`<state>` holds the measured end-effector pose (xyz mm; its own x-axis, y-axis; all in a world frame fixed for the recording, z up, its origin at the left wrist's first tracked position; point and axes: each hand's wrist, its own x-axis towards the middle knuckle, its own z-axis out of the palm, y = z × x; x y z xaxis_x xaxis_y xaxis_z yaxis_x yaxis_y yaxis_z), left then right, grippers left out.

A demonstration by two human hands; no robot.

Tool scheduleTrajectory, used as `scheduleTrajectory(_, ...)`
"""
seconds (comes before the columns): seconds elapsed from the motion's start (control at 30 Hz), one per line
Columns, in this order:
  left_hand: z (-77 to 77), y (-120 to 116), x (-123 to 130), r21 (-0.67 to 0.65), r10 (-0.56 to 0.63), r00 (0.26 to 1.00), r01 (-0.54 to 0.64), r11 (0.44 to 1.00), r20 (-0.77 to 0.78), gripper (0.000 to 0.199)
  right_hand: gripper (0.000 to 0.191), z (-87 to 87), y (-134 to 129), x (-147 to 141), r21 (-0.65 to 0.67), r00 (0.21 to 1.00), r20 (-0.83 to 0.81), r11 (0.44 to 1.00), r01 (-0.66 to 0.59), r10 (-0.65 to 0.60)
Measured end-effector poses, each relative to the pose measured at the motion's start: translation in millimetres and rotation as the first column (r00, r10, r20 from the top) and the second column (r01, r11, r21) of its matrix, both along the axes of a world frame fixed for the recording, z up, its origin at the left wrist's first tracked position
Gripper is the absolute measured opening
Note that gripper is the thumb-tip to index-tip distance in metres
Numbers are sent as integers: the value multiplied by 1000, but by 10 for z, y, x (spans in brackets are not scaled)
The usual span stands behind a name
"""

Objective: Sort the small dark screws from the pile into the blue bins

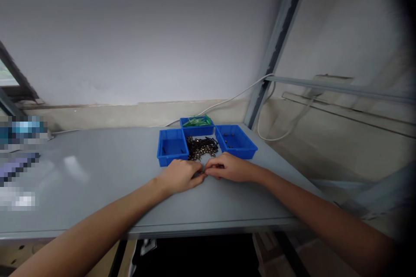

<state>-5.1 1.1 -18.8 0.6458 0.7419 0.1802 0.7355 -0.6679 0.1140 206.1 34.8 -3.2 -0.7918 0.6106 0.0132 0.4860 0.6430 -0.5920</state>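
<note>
My left hand (182,175) and my right hand (229,167) meet fingertip to fingertip just above the grey table. Both are closed in a pinch around something tiny between them, too small to name. Right behind the hands lies a pile of small dark and brassy metal parts (202,147). To its left stands a blue bin (173,159) with a few small pieces in it. On the right side a second blue bin (242,153) holds several small parts. A third blue bin (197,130) at the back contains green pieces (198,121).
The grey table (107,173) ends at a front edge close to my body and at a slanting right edge. A metal post (276,47) rises at the back right corner. A white cable (227,97) runs along the wall. Blurred-out items lie at the far left.
</note>
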Motion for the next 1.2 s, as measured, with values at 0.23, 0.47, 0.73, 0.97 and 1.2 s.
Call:
scheduleTrajectory(0.23,26,-12,2,7,-9,1000,9,1000,-15,24,20,-5,2,-5,17,1000,21,1000,-23,23)
scheduleTrajectory(0.47,14,-3,-9,27,-27,999,27,999,-24,23,24,-13,-1,-13,30,999,18,999,-28,27)
scheduleTrajectory(0.73,5,17,-16,29,-56,997,58,998,-46,22,20,-12,11,-8,14,999,37,999,-29,29)
scheduleTrajectory(0.97,20,9,-22,24,-60,998,61,998,-26,21,15,-20,6,0,-13,999,37,1000,-6,6)
scheduleTrajectory(1.2,-6,20,-13,24,-103,994,104,994,-27,20,17,-40,115,31,-107,991,102,992,-71,82)
